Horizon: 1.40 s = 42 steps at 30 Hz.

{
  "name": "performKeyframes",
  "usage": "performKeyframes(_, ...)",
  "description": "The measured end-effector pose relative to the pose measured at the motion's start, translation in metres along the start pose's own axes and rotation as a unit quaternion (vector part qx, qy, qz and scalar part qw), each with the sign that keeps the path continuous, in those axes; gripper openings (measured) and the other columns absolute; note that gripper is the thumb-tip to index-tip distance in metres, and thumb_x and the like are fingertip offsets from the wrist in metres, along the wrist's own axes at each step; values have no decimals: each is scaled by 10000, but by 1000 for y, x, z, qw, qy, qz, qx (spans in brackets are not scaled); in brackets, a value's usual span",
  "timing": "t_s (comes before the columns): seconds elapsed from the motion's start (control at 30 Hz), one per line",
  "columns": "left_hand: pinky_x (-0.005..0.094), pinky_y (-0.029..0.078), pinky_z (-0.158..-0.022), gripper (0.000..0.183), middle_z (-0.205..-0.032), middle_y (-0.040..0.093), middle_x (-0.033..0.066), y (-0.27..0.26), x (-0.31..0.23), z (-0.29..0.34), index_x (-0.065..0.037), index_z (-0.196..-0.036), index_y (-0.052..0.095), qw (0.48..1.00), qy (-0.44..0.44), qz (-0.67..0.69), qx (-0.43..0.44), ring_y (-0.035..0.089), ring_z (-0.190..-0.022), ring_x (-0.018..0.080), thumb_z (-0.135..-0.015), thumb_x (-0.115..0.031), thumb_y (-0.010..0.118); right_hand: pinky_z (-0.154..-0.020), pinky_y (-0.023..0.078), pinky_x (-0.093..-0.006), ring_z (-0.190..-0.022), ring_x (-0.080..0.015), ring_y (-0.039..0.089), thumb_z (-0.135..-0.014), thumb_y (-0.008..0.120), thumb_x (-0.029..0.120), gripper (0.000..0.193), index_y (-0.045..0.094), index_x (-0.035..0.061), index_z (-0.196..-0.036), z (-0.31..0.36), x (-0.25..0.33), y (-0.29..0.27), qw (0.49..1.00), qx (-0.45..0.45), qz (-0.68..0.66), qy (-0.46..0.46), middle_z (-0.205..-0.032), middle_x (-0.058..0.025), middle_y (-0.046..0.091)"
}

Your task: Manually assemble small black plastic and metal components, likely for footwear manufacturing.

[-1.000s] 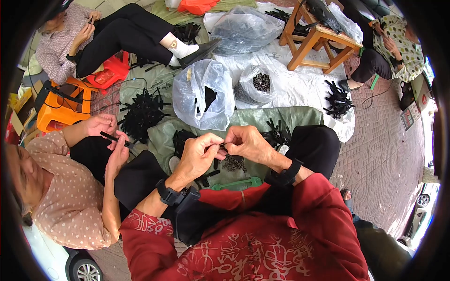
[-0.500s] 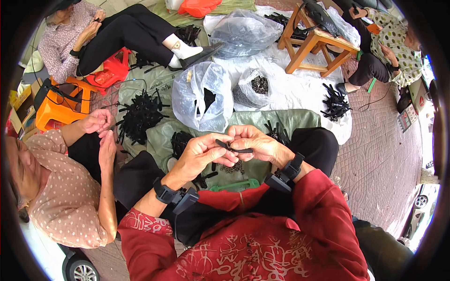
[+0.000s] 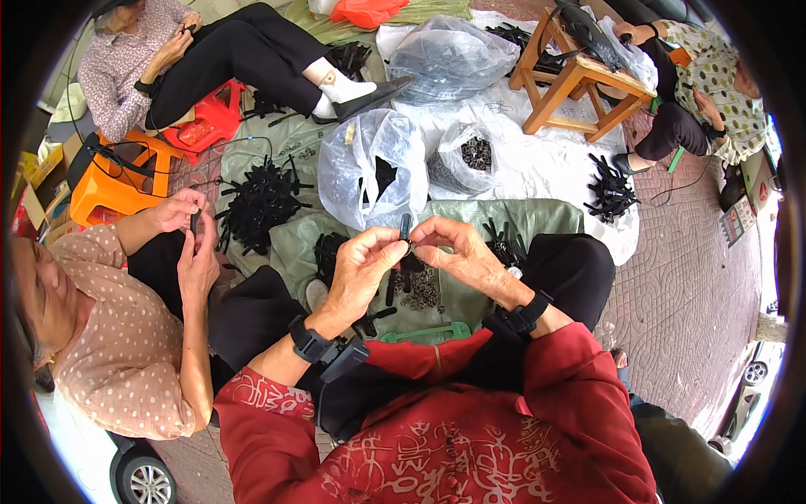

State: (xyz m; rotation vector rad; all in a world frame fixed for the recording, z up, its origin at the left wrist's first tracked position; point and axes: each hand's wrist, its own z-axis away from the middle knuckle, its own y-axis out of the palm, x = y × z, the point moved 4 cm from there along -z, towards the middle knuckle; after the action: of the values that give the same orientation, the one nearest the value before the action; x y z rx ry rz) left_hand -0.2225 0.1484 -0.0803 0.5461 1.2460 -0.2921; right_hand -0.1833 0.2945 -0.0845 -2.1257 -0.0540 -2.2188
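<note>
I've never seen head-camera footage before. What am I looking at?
There is no machine: these are a person's bare hands. A wide fisheye camera on the head looks down, so straight edges bend toward the dark rim. The left hand pinches a small black strip; the right hand is close beside it, its grip hard to tell. Beyond, a green sheet and a white sheet lie spread, with a pile of black strips, a clear bag and a smaller bag of small dark parts. A co-worker sits at the left.
</note>
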Motion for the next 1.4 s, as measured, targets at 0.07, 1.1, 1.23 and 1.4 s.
performKeyframes(0.07, 198, 425, -607, 181, -762, 570, 3, -5, 5, -2, -2, -910, 578, 1000, -10, 3, -6, 508, -664, 53, -806, -148, 598, -645, 448, -246, -702, -77, 522, -773, 594, 99, 148, 559, 8, -884, 1, -2, 0, 1000, 12, -10, 7, -763, -9, 580)
performKeyframes(1.1, 316, 452, -523, 135, -673, 535, 90, 17, 2, 8, -62, -933, 464, 968, -162, 156, 108, 534, -568, 185, -874, -180, 439, -572, 417, -376, -653, -286, 518, -621, 606, 67, 176, 509, 65, -767, 19, 18, 3, 897, -73, 339, -274, -703, -79, 488)
performKeyframes(1.23, 384, 517, -645, 131, -753, 585, 107, 17, 5, 11, -26, -922, 496, 960, -170, 209, 71, 597, -663, 203, -846, -127, 459, -552, 391, -363, -632, -263, 497, -631, 620, 105, 175, 481, 70, -731, 24, 23, 8, 875, -57, 367, -311, -685, -75, 451)
performKeyframes(1.4, 289, 443, -483, 135, -685, 544, 85, 13, 1, 18, -25, -919, 513, 974, -151, 156, 61, 526, -544, 169, -830, -124, 507, -550, 394, -353, -628, -246, 509, -600, 674, 141, 217, 525, 68, -740, 23, 42, 24, 844, -47, 390, -365, -720, -66, 505)
